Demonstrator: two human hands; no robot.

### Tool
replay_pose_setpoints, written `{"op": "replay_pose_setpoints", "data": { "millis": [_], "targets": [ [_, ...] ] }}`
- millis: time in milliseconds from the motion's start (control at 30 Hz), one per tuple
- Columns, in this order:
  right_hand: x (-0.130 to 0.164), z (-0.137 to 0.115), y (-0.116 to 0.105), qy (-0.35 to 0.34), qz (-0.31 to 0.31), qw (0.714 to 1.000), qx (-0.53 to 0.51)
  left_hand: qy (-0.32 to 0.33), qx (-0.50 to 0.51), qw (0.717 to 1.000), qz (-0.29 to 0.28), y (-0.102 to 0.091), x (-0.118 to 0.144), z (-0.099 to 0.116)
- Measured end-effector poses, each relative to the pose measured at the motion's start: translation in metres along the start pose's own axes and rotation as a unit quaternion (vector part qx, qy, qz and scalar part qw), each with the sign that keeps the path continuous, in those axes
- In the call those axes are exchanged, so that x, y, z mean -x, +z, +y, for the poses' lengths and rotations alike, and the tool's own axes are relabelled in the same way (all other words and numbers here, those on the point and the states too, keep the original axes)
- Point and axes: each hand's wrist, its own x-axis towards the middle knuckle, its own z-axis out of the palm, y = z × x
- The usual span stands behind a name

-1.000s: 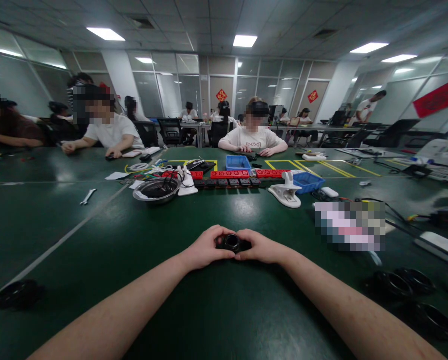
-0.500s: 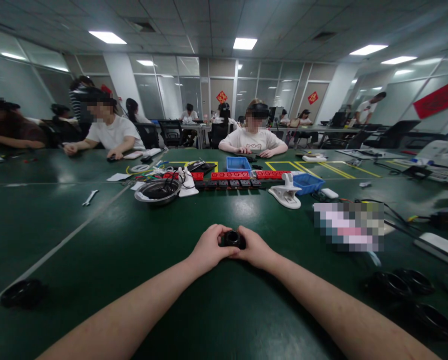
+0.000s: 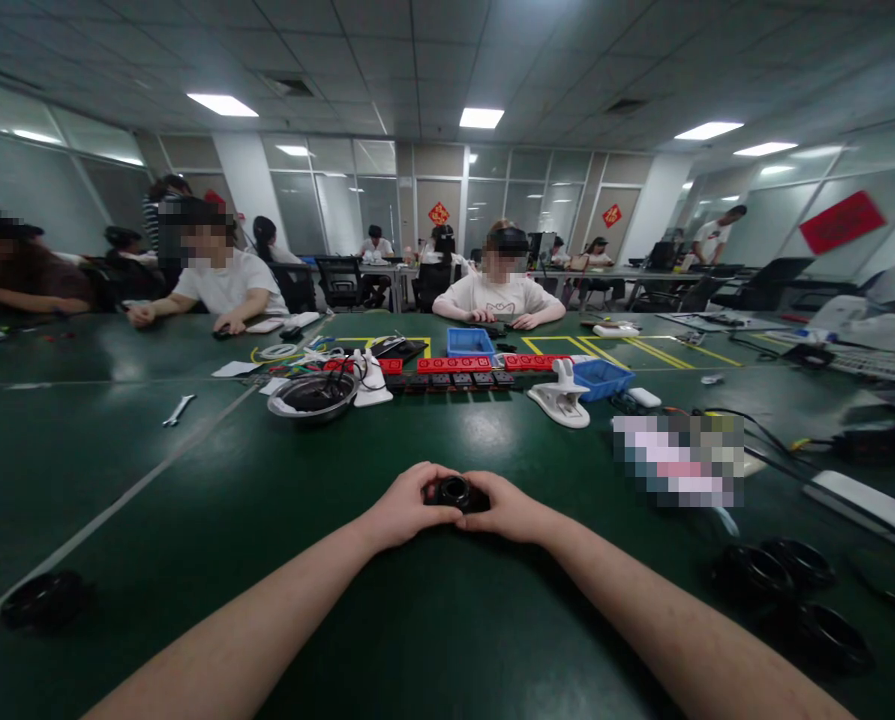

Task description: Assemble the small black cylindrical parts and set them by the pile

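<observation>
A glossy black ring-shaped part [image 3: 454,491] with a round hole facing up is held between my two hands at the middle of the green table [image 3: 387,620]. My left hand [image 3: 406,508] curves round its left side, thumb in front. From the right, my right hand [image 3: 513,507] closes on it, and the two thumbs almost meet at the front. Much of the part's outside is hidden by the fingers. Similar black rings [image 3: 760,572] lie by my right forearm, and another black ring part [image 3: 48,600] is at the far left.
Beyond my hands are a metal bowl [image 3: 313,398] with cables, red power sockets [image 3: 454,364], a white clamp stand [image 3: 563,395] and blue trays [image 3: 601,380]. A wrench [image 3: 178,410] lies left; a white bar [image 3: 871,508] lies right. Co-workers [image 3: 501,285] sit across the table.
The view has tilted up and shifted slightly. Both hands keep hold of the black ring part, which now sits nearer my left fingers, with my right fingers showing more of a gap.
</observation>
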Motion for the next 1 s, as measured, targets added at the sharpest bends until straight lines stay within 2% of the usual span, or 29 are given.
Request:
{"op": "replay_pose_setpoints", "data": {
  "millis": [67,133,333,633,867,1000],
  "targets": [
    [0.000,0.001,-0.006,-0.006,-0.042,0.998,-0.041,0.003,0.014,1.000,-0.010,-0.001,0.001,0.001],
    [-0.001,0.001,-0.009,-0.016,-0.051,0.997,-0.047,0.005,0.021,1.000,-0.006,-0.002,0.002,0.003],
    [-0.004,0.002,-0.008,-0.011,-0.047,0.998,-0.025,0.007,-0.026,1.000,-0.015,-0.004,0.002,0.010],
    [-0.005,0.004,-0.006,-0.006,-0.037,0.999,-0.016,0.024,-0.041,0.999,-0.007,-0.007,0.005,0.016],
    [-0.004,0.000,-0.007,-0.009,-0.032,0.999,0.002,0.027,-0.098,0.994,0.050,0.002,0.008,0.021],
    [-0.004,0.002,-0.007,-0.011,-0.027,1.000,0.004,0.023,-0.108,0.993,0.053,0.003,0.008,0.020]
  ]
}}
